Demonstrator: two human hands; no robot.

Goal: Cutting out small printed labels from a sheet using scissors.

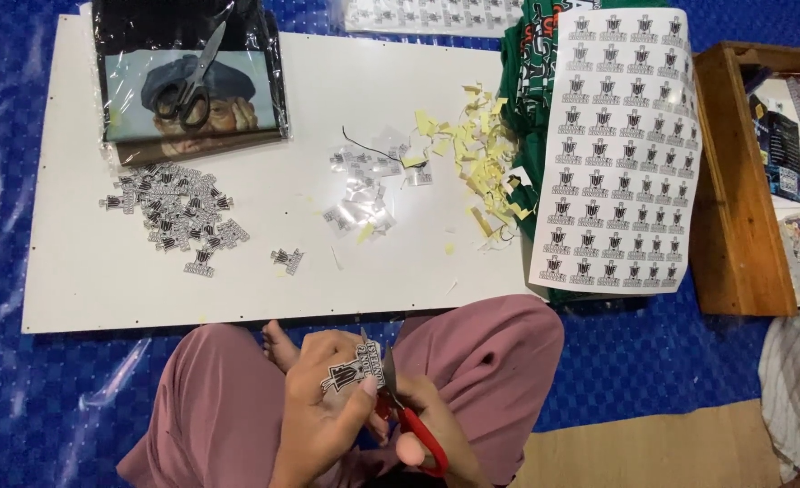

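Sticker [353, 371] — pinched in left hand [323, 407] over the lap, lying just left of the scissors [407, 417]; right hand [436, 434] closed on their red handles, blades up — touching sticker's right edge.

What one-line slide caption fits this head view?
Left hand holds a sticker cutout while right hand works red-handled scissors around it.

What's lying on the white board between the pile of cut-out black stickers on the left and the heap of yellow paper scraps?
In the head view, a loose cluster of clear shiny film scraps lies there, with a thin black thread beside it.
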